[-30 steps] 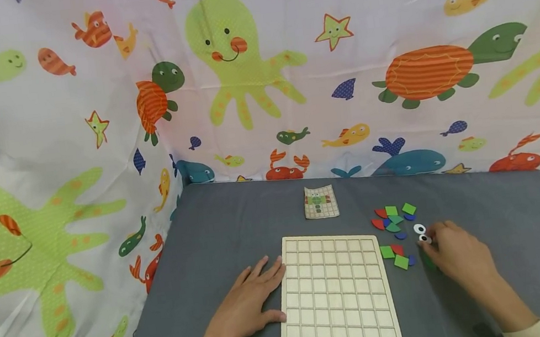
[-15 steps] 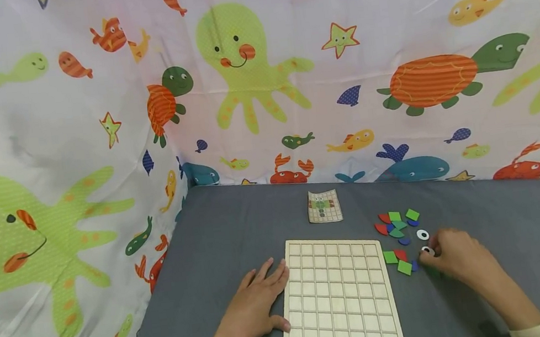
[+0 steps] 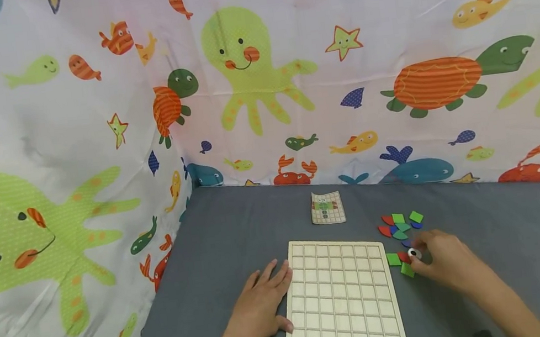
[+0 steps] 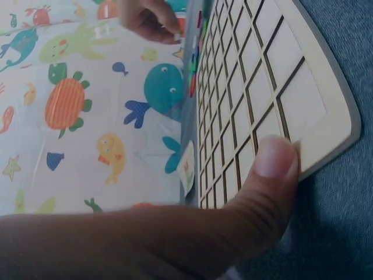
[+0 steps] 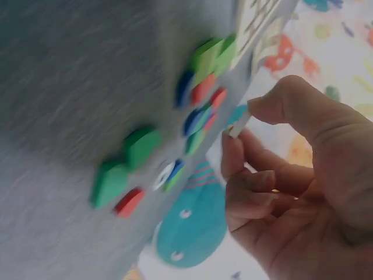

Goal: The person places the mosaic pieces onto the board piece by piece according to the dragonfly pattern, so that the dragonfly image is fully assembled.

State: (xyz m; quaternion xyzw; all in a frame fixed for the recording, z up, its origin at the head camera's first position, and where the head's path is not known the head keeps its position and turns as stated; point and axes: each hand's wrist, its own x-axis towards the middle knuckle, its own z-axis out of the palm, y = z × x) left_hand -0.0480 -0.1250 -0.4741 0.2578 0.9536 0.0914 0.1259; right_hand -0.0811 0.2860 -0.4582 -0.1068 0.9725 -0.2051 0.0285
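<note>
In the head view my right hand [image 3: 448,262] pinches a white eye piece with a black pupil [image 3: 413,253] between thumb and fingers. The right wrist view shows this piece [image 5: 239,125] edge-on, lifted off the table. A square wooden grid board [image 3: 342,299] lies in front of me with bare cells. My left hand [image 3: 256,309] rests at the board's left edge, fingers spread. Its thumb [image 4: 274,160] touches the rim near a corner in the left wrist view. Under and beside the right hand lie green squares [image 3: 393,259] and a red piece [image 3: 403,257].
More red, green and blue pieces [image 3: 399,227] lie right of the board. A second white ring-like piece [image 5: 164,175] and dark green pieces [image 5: 143,146] show in the right wrist view. A small pattern card [image 3: 327,208] lies behind the board. A sea-animal curtain [image 3: 268,107] borders the table.
My right hand has picked up the eye piece and moved it left toward the board. The left hand stays at the board's edge. The head view has shifted slightly.
</note>
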